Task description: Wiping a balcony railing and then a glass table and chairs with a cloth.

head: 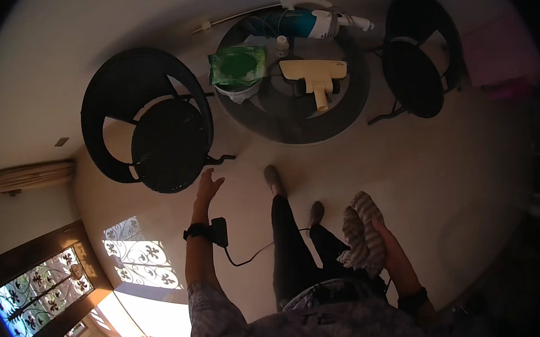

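A bunched striped cloth [363, 230] is gripped in my right hand [378, 231], at the right side of my waist. My left hand [210, 185] reaches forward with fingers apart and holds nothing. It is nearest to the black round-seated chair [169, 143] on the left; whether it touches the seat edge, I cannot tell. Ahead stands a round glass-topped table [291, 130]. On it lie a teal and white handheld vacuum cleaner [303, 23], a cream vacuum floor nozzle [314, 70], a green plastic packet [238, 66] and a small white bottle [282, 45].
A second black chair [413, 76] stands right of the table, with a pink object [496, 57] beyond it. A wooden door [52, 293] with patterned grillwork is at the lower left. A black cable [253, 256] runs from a device on my left wrist [218, 231].
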Demonstrator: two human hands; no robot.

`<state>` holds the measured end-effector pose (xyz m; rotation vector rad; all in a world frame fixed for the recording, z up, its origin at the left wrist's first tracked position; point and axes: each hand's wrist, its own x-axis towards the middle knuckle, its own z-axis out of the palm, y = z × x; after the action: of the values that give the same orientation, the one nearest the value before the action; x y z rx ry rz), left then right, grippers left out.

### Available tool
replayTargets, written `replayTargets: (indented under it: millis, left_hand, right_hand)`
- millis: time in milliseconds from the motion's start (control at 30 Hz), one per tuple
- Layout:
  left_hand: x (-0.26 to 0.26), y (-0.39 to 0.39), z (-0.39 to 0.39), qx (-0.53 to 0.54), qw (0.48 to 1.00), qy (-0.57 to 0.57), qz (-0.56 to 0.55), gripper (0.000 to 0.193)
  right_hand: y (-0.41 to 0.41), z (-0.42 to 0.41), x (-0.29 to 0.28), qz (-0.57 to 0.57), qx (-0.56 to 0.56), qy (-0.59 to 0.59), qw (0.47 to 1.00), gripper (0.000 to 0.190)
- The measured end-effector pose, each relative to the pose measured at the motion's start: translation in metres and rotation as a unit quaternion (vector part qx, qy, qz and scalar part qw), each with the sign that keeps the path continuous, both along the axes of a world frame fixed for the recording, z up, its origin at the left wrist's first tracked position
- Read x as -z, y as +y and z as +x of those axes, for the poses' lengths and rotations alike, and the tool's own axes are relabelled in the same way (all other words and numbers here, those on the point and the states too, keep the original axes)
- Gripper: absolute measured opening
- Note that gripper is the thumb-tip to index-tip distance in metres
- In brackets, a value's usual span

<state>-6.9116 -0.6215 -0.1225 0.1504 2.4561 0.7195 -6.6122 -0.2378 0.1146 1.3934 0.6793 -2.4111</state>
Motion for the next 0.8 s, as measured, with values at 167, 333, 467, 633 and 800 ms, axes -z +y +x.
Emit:
replayTargets:
  millis: [167,333,467,633,800]
  left_hand:
    - [0.031,0.029,-0.097,-0.061,0.995,0.026,0.076,0.102]
    - [0.049,0.045,-0.165,-0.003,0.993,0.040,0.113,0.127]
    - [0.063,0.048,-0.171,0.017,0.975,-0.018,0.221,0.125]
    - [0.074,0.021,-0.185,-0.129,0.945,-0.103,0.283,0.088]
    - [0.079,0.061,-0.201,-0.273,0.937,-0.143,0.163,0.084]
  right_hand:
    - [-0.014,-0.043,0.011,0.032,0.028,-0.059,0.997,0.048]
    - [-0.032,-0.090,0.014,0.028,0.024,-0.120,0.992,0.050]
    - [-0.035,-0.119,0.012,0.043,0.021,-0.172,0.984,0.048]
    - [-0.033,-0.140,0.015,0.034,0.019,-0.188,0.981,0.046]
    - [-0.032,-0.144,0.034,0.070,-0.015,-0.231,0.970,0.041]
